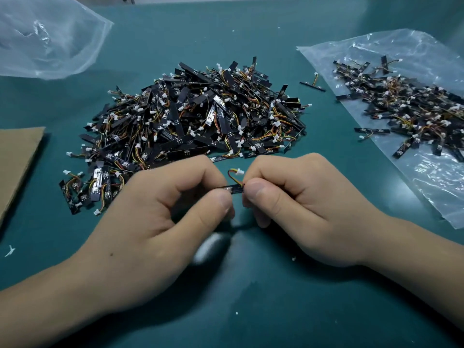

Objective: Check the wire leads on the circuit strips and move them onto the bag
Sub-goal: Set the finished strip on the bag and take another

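1. The left hand (pixel 163 222) and the right hand (pixel 301 204) each pinch 1 end of 1 strip (pixel 234 189) with thumb and fingers (pixel 253 193). The strip sits between them, just above the desk (pixel 251 297) and near the big pile (pixel 195 121).
2. Hold the strip by its ends only, so the wires (pixel 230 175) are free.
3. Tip it so the spot where the wires meet the strip faces up. The right thumb hides part of it now.
4. Tug the white plug (pixel 239 172) softly. A hard pull could snap a wire.
5. If it looks good, let go with the left hand. Then put it on the bag (pixel 431 177) at the right, with the other strips (pixel 406 106).
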The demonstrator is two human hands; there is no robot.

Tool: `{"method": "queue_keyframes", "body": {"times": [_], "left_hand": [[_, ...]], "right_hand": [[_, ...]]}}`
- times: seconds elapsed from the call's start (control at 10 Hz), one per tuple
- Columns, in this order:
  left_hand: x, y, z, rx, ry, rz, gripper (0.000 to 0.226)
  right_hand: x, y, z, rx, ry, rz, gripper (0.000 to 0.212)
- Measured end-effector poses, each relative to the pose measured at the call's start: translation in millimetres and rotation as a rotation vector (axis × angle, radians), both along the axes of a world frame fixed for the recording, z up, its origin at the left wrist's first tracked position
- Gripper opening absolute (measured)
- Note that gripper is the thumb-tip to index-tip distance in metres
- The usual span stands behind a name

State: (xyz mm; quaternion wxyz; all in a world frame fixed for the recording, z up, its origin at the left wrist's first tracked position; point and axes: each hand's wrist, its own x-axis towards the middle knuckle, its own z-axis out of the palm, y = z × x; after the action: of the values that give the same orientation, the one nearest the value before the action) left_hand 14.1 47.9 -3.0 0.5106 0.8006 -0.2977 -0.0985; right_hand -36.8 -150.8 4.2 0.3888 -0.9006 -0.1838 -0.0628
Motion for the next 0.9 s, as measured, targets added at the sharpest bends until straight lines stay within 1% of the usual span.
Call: {"method": "queue_keyframes", "body": {"times": [0.1, 0.2, 0.3, 0.4, 0.5, 0.6, 0.8, 0.9], "left_hand": [[-16, 3, 5, -0.113, -0.048, -0.075, 0.017], [-18, 5, 8, -0.098, -0.025, -0.094, 0.011], [-8, 10, 5, 0.002, -0.063, -0.116, 0.024], [-5, 12, 5, 0.005, -0.076, -0.108, 0.029], [-6, 11, 4, 0.055, -0.119, -0.12, 0.029], [-6, 10, 3, 0.035, -0.068, -0.11, 0.028], [-7, 9, 4, 0.024, -0.084, -0.103, 0.028], [-11, 7, 3, -0.061, -0.026, -0.084, 0.02]], "right_hand": [[-1, -1, 1, 0.046, -0.003, 0.045, 0.025], [0, -1, 2, 0.091, 0.044, 0.063, 0.026], [0, -2, 3, 0.114, 0.113, 0.083, 0.031], [-1, -1, 3, 0.082, 0.127, 0.083, 0.032], [-1, 0, 3, 0.057, 0.12, 0.058, 0.033], [-1, 0, 4, 0.061, 0.125, 0.044, 0.033], [-1, 0, 5, 0.07, 0.146, 0.052, 0.031], [-1, -1, 6, 0.071, 0.173, 0.065, 0.028]]}}
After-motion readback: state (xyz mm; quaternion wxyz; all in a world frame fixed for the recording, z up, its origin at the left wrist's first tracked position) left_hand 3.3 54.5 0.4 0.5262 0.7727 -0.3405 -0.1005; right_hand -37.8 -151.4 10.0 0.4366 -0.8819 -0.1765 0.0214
